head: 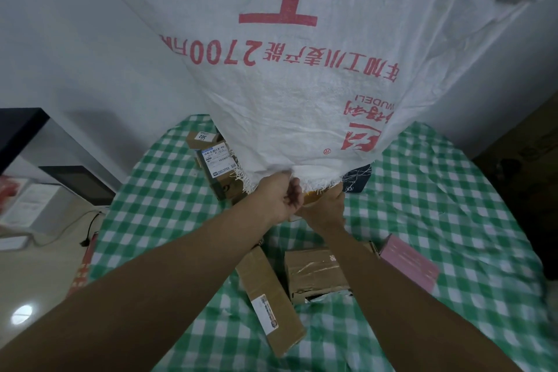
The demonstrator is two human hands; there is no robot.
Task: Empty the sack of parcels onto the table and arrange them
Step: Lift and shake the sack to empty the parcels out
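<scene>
- White woven sack (302, 84) with red print, hanging upside down over the green-checked table (453, 220), frayed mouth at the bottom.
- Left hand (279, 198) curled tight on the sack's frayed edge, directly below the cloth.
- Right hand (327, 210) just beside it, fingers hidden under the mouth; grip cannot be told.
- Labelled parcel (219, 169) behind the mouth; long brown parcel (271, 302), taped box (317, 273) and pink parcel (409, 264) nearer, under the forearms.

I have both arms stretched forward to the middle of the frame, wrists close together. My left hand (279, 198) and right hand (327, 208) each grip cloth, fingers curled.
</scene>
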